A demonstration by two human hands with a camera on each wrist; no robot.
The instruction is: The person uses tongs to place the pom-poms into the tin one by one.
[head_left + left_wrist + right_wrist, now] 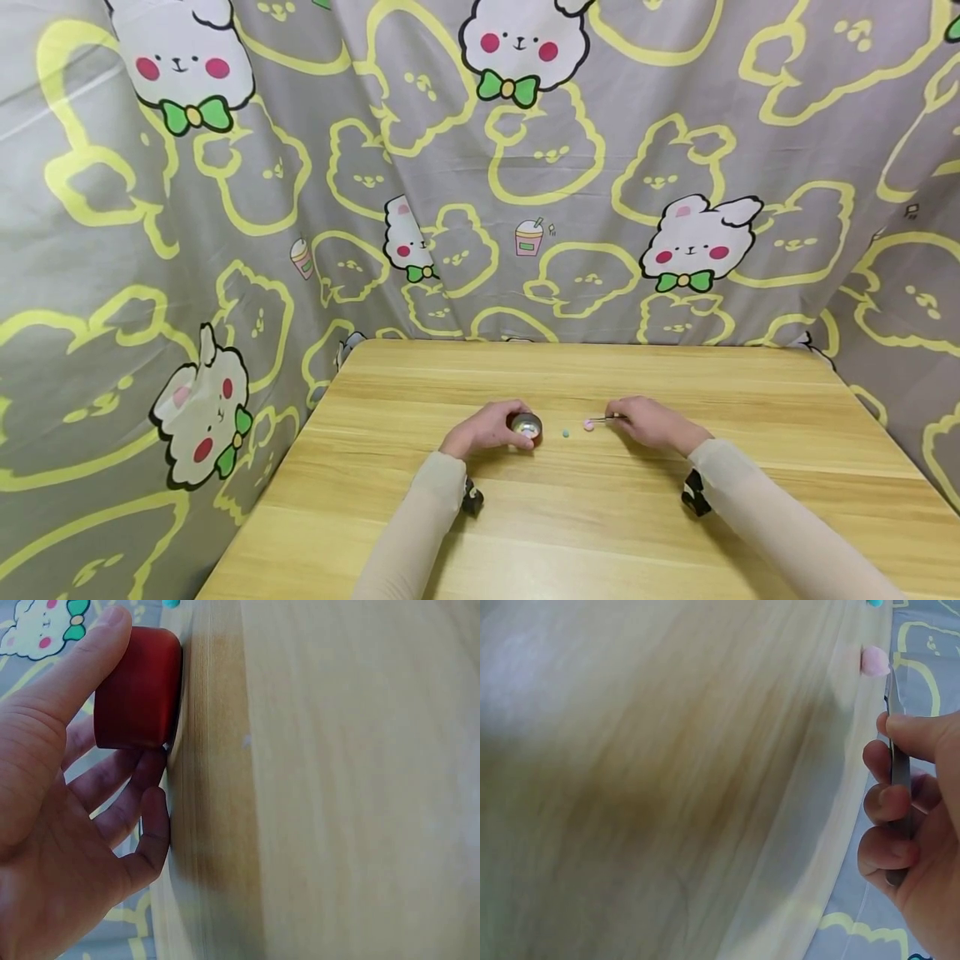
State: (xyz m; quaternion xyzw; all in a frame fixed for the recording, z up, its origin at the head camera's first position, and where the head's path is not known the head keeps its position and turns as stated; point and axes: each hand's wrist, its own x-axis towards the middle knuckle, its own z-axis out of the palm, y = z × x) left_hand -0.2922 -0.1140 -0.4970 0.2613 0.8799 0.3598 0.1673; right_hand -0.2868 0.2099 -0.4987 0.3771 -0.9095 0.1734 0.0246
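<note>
My left hand [491, 427] grips a small round container [140, 690], red outside with a shiny metallic inside, its thumb on the near side and fingers behind. The container's open top faces up, and something pale shows inside, too small to make out. In my right hand [654, 422] is a pair of metal tweezers [900, 780], pinched between thumb and fingers. Their tips meet a small pink ball [588, 425] at the tabletop; whether they clasp it I cannot tell. Between the container and the pink ball lies a smaller teal ball [566, 433].
The wood-grain table [570, 533] spreads under both hands. Behind it and on both sides hangs a grey curtain [450, 167] printed with yellow outlines and white cartoon animals. A black wrist device [696, 493] sits under the right sleeve, another [472, 497] under the left.
</note>
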